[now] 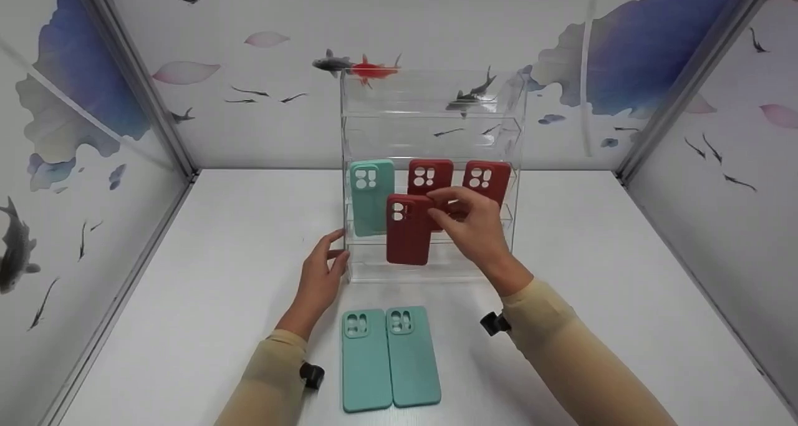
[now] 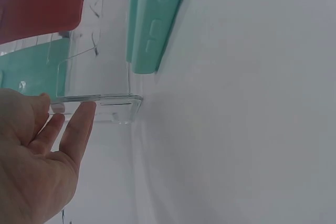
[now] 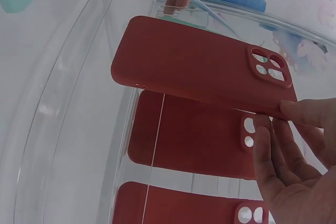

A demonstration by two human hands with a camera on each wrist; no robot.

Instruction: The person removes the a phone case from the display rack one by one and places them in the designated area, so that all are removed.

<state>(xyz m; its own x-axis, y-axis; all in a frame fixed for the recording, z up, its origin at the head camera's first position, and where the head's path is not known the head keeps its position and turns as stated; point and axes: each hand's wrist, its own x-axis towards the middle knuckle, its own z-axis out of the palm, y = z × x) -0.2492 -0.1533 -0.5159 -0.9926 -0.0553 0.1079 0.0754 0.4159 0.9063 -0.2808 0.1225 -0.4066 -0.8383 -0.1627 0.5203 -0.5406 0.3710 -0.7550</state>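
My right hand (image 1: 471, 223) pinches a red phone case (image 1: 408, 232) by its upper right edge, thumb and fingertips at the camera-cutout end. The case stands upright in front of a clear tiered acrylic stand (image 1: 430, 273), overlapping its lower tiers. Nearly straight, the fingers of my left hand (image 1: 323, 276) touch the stand's left side. On one tier stand a mint green phone case (image 1: 373, 201) at left, a red case (image 1: 430, 175) in the middle and another red case (image 1: 489, 179) at right, partly hidden by my right hand.
Flat on the white table (image 1: 262, 226), in front of the stand, two mint green cases (image 1: 366, 363) lie side by side. Printed panels (image 1: 249, 126) close off the back and both sides. The stand's upper tiers (image 1: 430, 126) rise against the back panel.
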